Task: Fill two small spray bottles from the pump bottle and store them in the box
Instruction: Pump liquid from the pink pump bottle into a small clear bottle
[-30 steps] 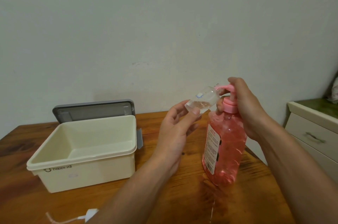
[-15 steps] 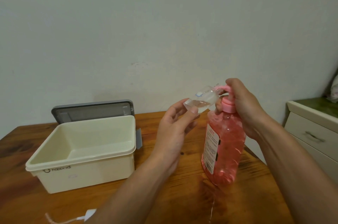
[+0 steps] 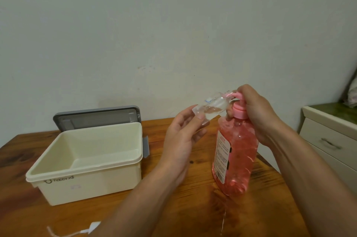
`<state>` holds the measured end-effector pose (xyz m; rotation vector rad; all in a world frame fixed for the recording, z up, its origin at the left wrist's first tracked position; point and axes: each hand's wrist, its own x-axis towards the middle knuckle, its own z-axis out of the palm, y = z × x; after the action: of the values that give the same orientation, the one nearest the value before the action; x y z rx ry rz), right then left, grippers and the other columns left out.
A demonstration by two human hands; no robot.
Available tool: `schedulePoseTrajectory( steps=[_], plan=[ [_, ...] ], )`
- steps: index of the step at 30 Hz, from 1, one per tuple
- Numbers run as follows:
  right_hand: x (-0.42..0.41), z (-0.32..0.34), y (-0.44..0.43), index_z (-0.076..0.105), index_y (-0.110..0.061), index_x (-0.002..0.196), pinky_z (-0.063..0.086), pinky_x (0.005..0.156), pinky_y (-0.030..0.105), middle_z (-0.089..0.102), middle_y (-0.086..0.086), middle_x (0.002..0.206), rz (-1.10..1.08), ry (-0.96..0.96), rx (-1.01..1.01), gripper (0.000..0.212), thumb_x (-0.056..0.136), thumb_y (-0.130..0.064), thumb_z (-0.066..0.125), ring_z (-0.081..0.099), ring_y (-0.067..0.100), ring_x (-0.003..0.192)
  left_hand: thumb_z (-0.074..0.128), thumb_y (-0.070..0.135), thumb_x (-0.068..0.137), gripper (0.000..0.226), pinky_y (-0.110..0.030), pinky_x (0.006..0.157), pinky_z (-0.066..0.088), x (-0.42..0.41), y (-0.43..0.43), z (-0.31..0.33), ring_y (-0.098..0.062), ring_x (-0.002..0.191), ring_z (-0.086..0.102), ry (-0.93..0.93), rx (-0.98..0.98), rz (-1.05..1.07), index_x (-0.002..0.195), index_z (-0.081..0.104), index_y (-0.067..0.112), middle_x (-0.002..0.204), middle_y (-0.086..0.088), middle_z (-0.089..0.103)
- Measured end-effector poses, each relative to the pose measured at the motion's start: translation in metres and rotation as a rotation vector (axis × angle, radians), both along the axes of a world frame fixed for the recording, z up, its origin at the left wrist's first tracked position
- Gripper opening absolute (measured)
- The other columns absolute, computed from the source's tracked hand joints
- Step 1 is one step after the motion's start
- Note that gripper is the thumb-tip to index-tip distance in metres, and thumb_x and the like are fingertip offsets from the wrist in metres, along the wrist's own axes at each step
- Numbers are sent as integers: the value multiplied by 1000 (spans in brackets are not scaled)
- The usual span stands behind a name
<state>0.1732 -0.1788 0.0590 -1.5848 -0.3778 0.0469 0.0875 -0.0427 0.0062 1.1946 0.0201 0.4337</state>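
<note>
A tall pump bottle (image 3: 236, 151) of pink liquid stands on the wooden table (image 3: 173, 217) at the right. My right hand (image 3: 257, 113) curls over its pink pump head and presses it. My left hand (image 3: 181, 140) pinches a small clear spray bottle (image 3: 212, 108) by its base, tilted with its open neck against the pump spout. A little liquid lies inside the small bottle. The cream box (image 3: 87, 161) sits open and empty at the left. A second small bottle is not in view.
The grey box lid (image 3: 96, 117) leans against the wall behind the box. A white spray cap with its thin tube (image 3: 81, 232) lies at the table's front edge. A cream drawer cabinet (image 3: 328, 136) stands to the right. Spilled liquid glistens in front of the pump bottle.
The pump head has gone slightly lower under my right hand. The small bottle stays at the spout in my left hand.
</note>
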Motion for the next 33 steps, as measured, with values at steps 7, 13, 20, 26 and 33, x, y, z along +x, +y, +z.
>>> schedulePoseTrajectory(
  steps=[7, 13, 20, 26, 33],
  plan=[
    [3, -2, -1, 58, -13, 88, 41, 56, 31, 57, 6, 54, 20, 18, -4, 42, 95, -49, 38, 54, 23, 59, 69, 29, 83, 44, -21, 80, 56, -1, -1, 0, -14, 104, 71, -6, 2, -1, 125, 64, 17, 119, -3, 71],
    [1, -1, 0, 59, -15, 83, 39, 51, 30, 56, 6, 51, 5, 10, 21, 30, 96, -32, 37, 49, 26, 65, 69, 27, 85, 42, -20, 78, 56, -1, -1, -1, -14, 104, 70, 2, -14, 0, 125, 64, 16, 120, -3, 71],
    [4, -3, -1, 58, -13, 87, 41, 55, 31, 57, 6, 54, 18, 10, -4, 42, 95, -49, 37, 54, 23, 59, 70, 31, 79, 48, -20, 79, 57, -1, -1, 0, -14, 104, 71, -10, 4, -4, 124, 64, 17, 119, -3, 71],
    [2, -1, 1, 59, -14, 85, 40, 51, 28, 56, 5, 51, 5, -1, 9, 31, 96, -32, 36, 52, 25, 62, 67, 24, 88, 36, -21, 79, 56, -1, -1, -1, -12, 104, 70, 2, 0, -5, 124, 64, 17, 119, -1, 72],
    [6, -3, 0, 56, -11, 87, 40, 52, 30, 57, 6, 53, 28, 18, 6, 40, 95, -46, 38, 53, 24, 58, 68, 26, 87, 39, -21, 80, 58, -1, -1, -2, -13, 103, 71, -3, 2, -1, 124, 64, 17, 118, -1, 72]
  ],
)
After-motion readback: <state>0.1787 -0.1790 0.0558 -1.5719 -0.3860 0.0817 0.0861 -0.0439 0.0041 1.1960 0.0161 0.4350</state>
